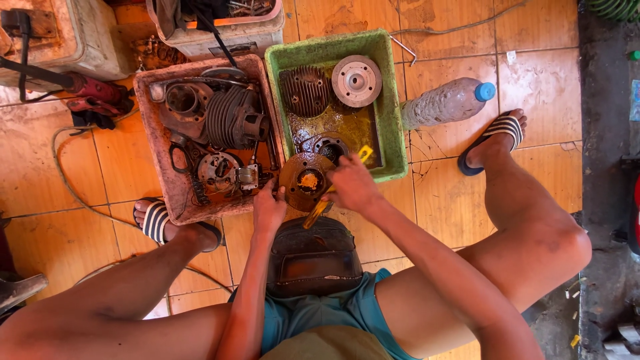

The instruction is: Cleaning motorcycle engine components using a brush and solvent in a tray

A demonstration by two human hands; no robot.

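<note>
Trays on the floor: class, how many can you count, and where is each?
2. A brown tray of engine parts lies on the left; a green tray lies right of it, touching. Others may be out of view.

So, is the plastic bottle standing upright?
No, the plastic bottle lies on its side on the tiled floor, beside the green tray.

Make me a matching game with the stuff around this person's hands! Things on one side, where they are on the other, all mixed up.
Things:
1. round rusty disc
2. plastic bottle
3. finned metal cylinder
4. grey round plate

Places:
A. lying on the floor tiles, right of the green tub
B. in the brown tray
C. held between the left hand and right hand
D. in the green tub's top corner

Pairs: 1-C, 2-A, 3-B, 4-D
</note>
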